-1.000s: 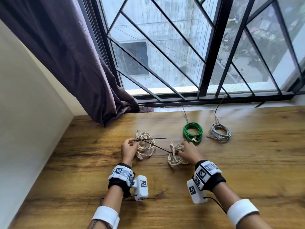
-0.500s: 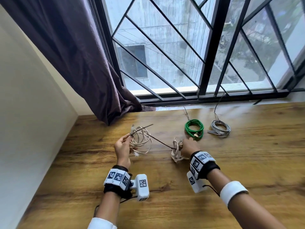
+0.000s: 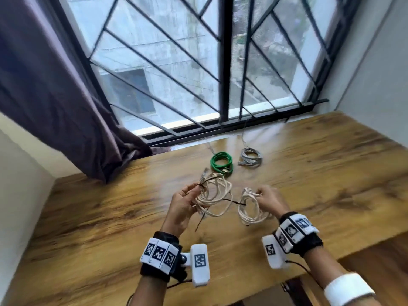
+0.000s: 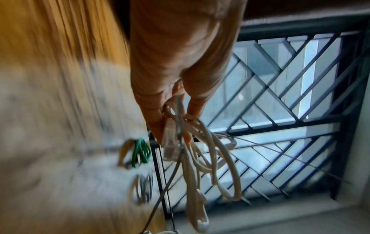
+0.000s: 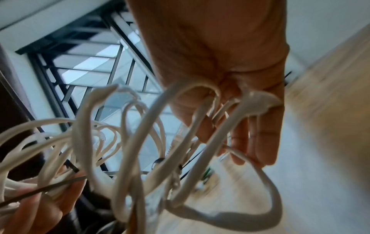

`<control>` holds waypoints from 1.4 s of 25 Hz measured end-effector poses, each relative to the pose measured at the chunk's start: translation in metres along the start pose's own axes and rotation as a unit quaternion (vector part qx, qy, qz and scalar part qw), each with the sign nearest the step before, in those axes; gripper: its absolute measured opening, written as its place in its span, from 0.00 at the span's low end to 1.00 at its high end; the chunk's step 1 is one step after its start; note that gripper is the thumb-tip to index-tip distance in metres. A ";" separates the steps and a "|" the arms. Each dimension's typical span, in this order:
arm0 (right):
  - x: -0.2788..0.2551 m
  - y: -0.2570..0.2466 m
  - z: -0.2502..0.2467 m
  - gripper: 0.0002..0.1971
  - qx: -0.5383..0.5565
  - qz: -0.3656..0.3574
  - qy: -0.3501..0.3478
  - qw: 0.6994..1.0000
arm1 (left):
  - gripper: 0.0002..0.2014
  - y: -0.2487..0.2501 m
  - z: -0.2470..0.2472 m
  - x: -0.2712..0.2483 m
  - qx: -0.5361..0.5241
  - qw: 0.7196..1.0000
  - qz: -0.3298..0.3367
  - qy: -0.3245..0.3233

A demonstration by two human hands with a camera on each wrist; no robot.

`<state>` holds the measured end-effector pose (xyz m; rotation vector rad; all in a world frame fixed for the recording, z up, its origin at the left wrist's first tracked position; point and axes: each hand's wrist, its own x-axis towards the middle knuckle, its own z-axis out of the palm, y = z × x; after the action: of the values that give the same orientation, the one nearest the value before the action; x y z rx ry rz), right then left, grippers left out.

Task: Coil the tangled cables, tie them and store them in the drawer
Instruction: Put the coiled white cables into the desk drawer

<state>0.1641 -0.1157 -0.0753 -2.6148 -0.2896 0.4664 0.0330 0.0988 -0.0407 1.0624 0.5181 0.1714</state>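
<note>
Both hands hold cream cables up over the wooden table (image 3: 110, 228). My left hand (image 3: 194, 191) pinches the larger cream coil (image 3: 215, 198) near its plug, with a black zip tie (image 3: 235, 202) on it. The left wrist view shows the fingers (image 4: 158, 126) closed on the plug and strands of that cream coil (image 4: 212, 158). My right hand (image 3: 257, 194) grips the smaller cream coil (image 3: 249, 212); in the right wrist view its loops (image 5: 140, 142) hang from curled fingers (image 5: 258, 126). No drawer is in view.
A green coil (image 3: 221, 165) and a grey coil (image 3: 250, 160) lie on the table near the window. A purple curtain (image 3: 66, 107) hangs at the back left. Black window bars (image 3: 225, 62) stand behind. The table's edge (image 3: 353, 250) runs at the lower right.
Both hands have lifted their cream coils off the table and drawn them closer together. The tie no longer stretches taut between them. The head view has swung to the right.
</note>
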 end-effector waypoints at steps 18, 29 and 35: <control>-0.188 0.380 -0.005 0.13 0.429 0.451 0.200 0.757 | 0.13 -0.264 0.254 -0.088 0.160 0.866 -0.354 -0.313; -0.118 0.399 -0.025 0.18 0.564 0.447 0.266 0.641 | 0.14 -0.320 0.294 -0.056 0.161 0.909 -0.368 -0.116; -0.113 0.406 -0.026 0.27 0.539 0.461 0.234 0.666 | 0.20 -0.312 0.300 -0.049 0.183 0.904 -0.373 -0.101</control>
<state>0.1196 -0.5107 -0.2167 -1.3745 1.1848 0.1257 0.1009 -0.3083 -0.1812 1.1552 0.7497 -0.7330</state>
